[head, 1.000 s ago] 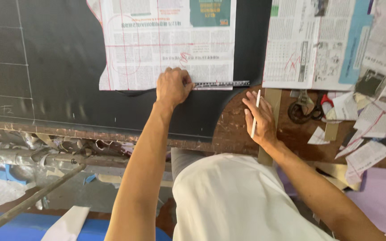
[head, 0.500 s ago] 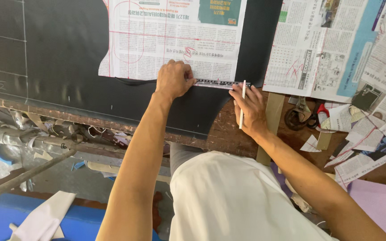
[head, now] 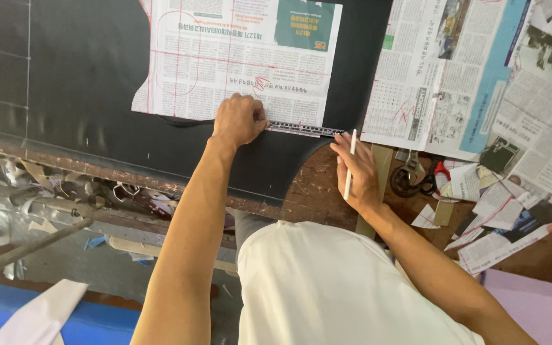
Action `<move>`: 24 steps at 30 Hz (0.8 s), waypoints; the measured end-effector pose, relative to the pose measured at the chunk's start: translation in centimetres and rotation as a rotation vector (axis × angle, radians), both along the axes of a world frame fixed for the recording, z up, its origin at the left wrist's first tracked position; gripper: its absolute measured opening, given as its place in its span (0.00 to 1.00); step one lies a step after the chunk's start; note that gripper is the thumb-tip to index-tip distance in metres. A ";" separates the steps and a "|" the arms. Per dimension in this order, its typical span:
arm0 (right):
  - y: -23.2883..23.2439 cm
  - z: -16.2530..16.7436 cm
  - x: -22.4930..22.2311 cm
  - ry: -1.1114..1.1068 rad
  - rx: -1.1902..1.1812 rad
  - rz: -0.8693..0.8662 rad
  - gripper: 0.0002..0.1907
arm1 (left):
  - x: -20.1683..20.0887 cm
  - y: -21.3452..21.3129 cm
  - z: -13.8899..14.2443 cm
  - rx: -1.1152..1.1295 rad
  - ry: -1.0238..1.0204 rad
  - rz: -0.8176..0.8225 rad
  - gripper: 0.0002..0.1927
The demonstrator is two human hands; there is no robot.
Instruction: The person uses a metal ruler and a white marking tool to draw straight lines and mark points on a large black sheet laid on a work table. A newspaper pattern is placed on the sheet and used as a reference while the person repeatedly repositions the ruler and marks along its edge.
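Observation:
My left hand (head: 239, 120) presses down on a metal ruler (head: 305, 129) that lies along the lower edge of a newspaper pattern (head: 237, 57) on a black sheet (head: 84, 76). The ruler sticks out to the right of my fist. Just right of the ruler's end, my right hand (head: 356, 172) holds a thin white marking pencil (head: 349, 165) upright between its fingers, its tip near the ruler's end and the curved edge of the black sheet.
More newspaper sheets (head: 455, 70) cover the table at the right. Scissors with dark and red handles (head: 420, 176) lie beside paper scraps (head: 499, 223). The worn wooden table edge (head: 97, 172) runs at the left, with scraps and a metal bar (head: 27, 246) below.
My right hand with the pencil has moved left and up toward the ruler's end. My left hand has stayed pressed on the ruler.

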State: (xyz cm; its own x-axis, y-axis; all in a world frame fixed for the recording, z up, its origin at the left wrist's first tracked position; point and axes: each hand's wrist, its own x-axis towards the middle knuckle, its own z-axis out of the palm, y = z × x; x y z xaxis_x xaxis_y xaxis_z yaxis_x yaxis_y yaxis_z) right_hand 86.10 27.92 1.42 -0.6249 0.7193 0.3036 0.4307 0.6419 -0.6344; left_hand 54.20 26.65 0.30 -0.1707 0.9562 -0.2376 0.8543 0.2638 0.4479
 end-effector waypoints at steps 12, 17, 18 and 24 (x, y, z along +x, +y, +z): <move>-1.3 1.3 1.8 -0.038 -0.022 -0.014 0.17 | 0.6 -1.2 -0.7 0.120 0.078 -0.023 0.09; -1.9 1.4 0.3 -0.030 -0.025 0.072 0.18 | 0.7 -1.8 -0.6 0.204 0.072 -0.035 0.09; -1.9 1.5 0.1 -0.035 -0.019 0.086 0.18 | 0.6 -1.8 -0.5 0.204 0.072 -0.038 0.10; -2.0 1.6 -0.6 -0.045 -0.019 0.098 0.18 | 0.9 -1.8 -0.2 0.204 0.071 -0.026 0.09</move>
